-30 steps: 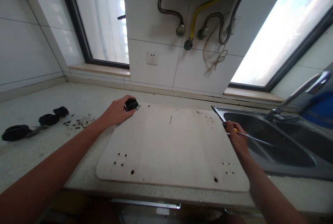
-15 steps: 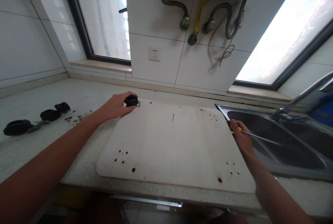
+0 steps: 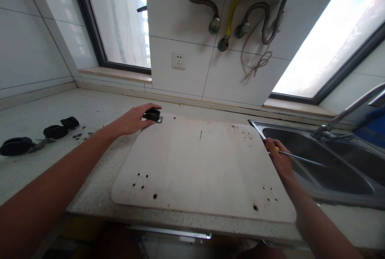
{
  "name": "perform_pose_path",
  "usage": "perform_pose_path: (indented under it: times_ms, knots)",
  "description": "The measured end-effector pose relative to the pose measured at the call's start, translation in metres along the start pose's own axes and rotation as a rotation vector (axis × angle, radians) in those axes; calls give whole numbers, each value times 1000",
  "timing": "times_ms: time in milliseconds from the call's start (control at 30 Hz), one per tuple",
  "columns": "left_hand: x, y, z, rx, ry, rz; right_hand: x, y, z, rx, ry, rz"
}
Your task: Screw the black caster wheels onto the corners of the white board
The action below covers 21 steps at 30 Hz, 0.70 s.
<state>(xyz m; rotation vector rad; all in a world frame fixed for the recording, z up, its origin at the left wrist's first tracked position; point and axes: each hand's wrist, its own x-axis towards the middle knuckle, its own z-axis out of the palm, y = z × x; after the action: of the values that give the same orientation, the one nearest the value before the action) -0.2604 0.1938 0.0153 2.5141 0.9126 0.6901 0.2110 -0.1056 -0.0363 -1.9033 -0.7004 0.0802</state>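
Observation:
A white board with rounded corners lies flat on the countertop, with small screw holes grouped near three corners. At its far left corner my left hand is closed around a black caster wheel, whose metal plate lies on the board. My right hand grips a screwdriver with a yellow and black handle at the board's right edge. The screwdriver's long shaft points right, over the sink. Several loose black casters rest on the counter at the left.
Small dark bits are scattered beside the loose casters. A steel double sink with a faucet is on the right. Hoses and a yellow pipe run down the tiled wall above a socket.
The caster in my left hand has turned slightly, and its metal plate now shows flatter on the board. My right hand has stayed put with the screwdriver.

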Motion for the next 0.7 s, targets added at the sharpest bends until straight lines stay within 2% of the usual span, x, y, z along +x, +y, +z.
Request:
perform_pose_path:
  times_ms: [700]
  knots:
    - [1, 3, -2, -37, 26, 21, 6, 9, -1, -33, -13, 2]
